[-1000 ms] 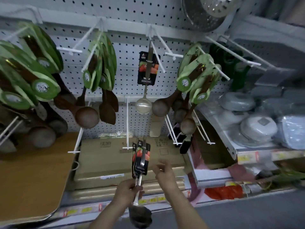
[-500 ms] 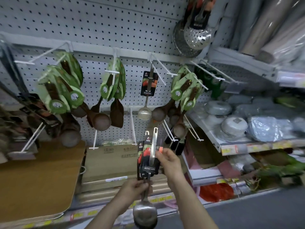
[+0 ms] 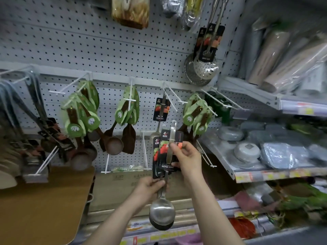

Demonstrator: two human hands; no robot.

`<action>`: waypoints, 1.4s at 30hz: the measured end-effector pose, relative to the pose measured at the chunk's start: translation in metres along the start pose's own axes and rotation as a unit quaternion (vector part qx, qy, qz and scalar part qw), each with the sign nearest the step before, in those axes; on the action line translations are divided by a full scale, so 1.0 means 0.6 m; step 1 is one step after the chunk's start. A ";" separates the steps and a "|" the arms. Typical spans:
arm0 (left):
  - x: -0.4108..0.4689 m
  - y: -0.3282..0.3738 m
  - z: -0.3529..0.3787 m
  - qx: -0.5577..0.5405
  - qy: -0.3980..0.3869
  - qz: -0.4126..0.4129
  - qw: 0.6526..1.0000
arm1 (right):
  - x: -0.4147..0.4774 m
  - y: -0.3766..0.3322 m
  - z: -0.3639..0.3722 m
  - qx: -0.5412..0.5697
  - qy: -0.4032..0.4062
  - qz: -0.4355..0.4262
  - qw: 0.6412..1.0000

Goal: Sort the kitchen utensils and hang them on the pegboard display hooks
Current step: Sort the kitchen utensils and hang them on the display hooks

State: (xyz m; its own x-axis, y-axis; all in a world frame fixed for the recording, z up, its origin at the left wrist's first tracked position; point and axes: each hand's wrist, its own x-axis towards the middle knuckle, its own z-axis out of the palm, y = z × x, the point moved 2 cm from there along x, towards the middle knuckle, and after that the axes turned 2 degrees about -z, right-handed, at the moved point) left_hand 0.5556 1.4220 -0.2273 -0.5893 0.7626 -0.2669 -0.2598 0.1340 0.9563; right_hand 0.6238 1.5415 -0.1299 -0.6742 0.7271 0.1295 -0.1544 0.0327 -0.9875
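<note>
I hold two steel ladles (image 3: 161, 212) upright in front of the pegboard (image 3: 106, 50), bowls down and stacked. My left hand (image 3: 150, 185) grips their handles just below the black label cards (image 3: 165, 149). My right hand (image 3: 186, 159) pinches the front ladle's handle and card near the top; its hanging loop sticks up above my fingers. Behind them a matching carded ladle (image 3: 160, 117) hangs on a white hook (image 3: 170, 96).
Wooden spoons with green cards (image 3: 128, 110) hang left and right of that hook. A bare white hook (image 3: 144, 152) juts out lower down. Steel skimmers (image 3: 206, 66) hang upper right. Shelves of wrapped goods (image 3: 265, 152) stand at right, a wooden board (image 3: 44, 206) at lower left.
The ladles have risen toward the hooks. My right hand, empty a second ago, now pinches the front ladle's card and handle. The view has tilted upward.
</note>
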 end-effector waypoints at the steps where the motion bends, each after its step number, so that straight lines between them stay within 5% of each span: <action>1: 0.003 0.012 0.001 0.003 -0.003 0.004 1.000 | 0.007 -0.008 -0.002 -0.001 0.003 -0.011 1.000; 26: 0.061 0.059 -0.067 0.048 0.120 0.036 0.991 | 0.196 0.025 0.008 -0.072 0.011 0.007 0.997; 38: 0.079 0.062 -0.060 0.041 0.125 0.043 0.990 | 0.231 0.045 0.007 -0.116 0.092 -0.029 0.989; 42: 0.084 0.057 -0.030 0.018 0.113 0.043 0.992 | 0.184 0.043 0.002 -0.083 0.025 -0.050 0.995</action>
State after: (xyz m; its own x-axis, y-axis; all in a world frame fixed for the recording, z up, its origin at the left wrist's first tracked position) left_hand 0.5031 1.4532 -0.2101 -0.7659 0.6111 -0.2000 -0.1763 0.0995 0.9793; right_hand 0.5445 1.6219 -0.1412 -0.6237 0.7476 0.2282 -0.0955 0.2169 -0.9715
